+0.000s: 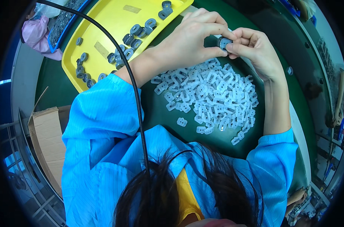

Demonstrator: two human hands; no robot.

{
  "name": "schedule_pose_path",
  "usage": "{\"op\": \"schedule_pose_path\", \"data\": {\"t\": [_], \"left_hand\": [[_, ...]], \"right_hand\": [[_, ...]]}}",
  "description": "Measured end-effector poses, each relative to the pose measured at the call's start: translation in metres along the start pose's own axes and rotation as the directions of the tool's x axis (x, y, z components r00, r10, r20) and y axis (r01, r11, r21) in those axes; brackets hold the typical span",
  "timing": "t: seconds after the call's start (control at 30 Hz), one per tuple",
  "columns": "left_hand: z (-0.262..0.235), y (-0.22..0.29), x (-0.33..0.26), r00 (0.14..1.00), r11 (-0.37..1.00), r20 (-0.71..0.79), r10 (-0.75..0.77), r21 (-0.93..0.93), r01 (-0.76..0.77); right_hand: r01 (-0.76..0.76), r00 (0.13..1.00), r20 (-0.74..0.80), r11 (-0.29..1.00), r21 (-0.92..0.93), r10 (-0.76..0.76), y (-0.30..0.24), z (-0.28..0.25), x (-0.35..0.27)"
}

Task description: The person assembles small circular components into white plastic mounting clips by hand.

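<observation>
Both my hands are together at the far side of the green table (160, 119), above a heap of small parts. Between them sits a small dark grey oval part (223, 44) with a lighter face. The thumb and forefinger of my left hand (196, 38) close on its left side. From the right, my right hand (257, 51) pinches the same part with thumb and fingers, which partly hide it. Just below the hands lies the heap of translucent white plastic pieces (217, 92), with one loose piece (182, 122) apart from it.
A yellow tray (104, 16) holding several grey oval parts stands at the far left, partly behind my left arm. Beyond it is a blue bin (52, 44) of dark pieces. A black cable (136, 94) crosses the view. An open cardboard box (47, 130) stands left; another person's hand (296, 197) shows lower right.
</observation>
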State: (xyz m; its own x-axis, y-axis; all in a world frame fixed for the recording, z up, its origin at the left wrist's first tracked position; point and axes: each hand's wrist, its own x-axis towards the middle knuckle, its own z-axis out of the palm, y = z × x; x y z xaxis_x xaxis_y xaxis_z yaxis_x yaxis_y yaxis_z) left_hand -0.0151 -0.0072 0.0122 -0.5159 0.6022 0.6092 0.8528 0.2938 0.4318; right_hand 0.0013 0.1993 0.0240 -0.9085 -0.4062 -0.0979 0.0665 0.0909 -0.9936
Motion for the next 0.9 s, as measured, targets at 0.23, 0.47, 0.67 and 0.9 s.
{"op": "schedule_pose_path", "data": {"t": [0.23,0.47,0.67,0.9], "left_hand": [[0.007,0.005,0.000,0.976,0.997,-0.216,0.020,0.079,-0.003],[-0.005,0.006,0.006,0.969,0.957,-0.032,-0.246,-0.165,0.238],[-0.066,-0.093,0.007,0.945,0.934,0.124,-0.304,0.236,0.269],[-0.087,-0.115,-0.015,0.837,0.874,0.321,-0.443,0.364,0.323]], "right_hand": [[0.181,0.975,-0.131,0.983,-0.008,-0.180,-0.004,0.014,0.003],[-0.002,0.998,0.059,0.831,0.556,-0.037,0.026,-0.018,0.014],[-0.140,0.810,-0.582,0.939,-0.314,-0.075,0.060,-0.081,0.024],[0.068,0.824,-0.382,0.743,-0.666,-0.419,0.024,-0.022,0.029]]}}
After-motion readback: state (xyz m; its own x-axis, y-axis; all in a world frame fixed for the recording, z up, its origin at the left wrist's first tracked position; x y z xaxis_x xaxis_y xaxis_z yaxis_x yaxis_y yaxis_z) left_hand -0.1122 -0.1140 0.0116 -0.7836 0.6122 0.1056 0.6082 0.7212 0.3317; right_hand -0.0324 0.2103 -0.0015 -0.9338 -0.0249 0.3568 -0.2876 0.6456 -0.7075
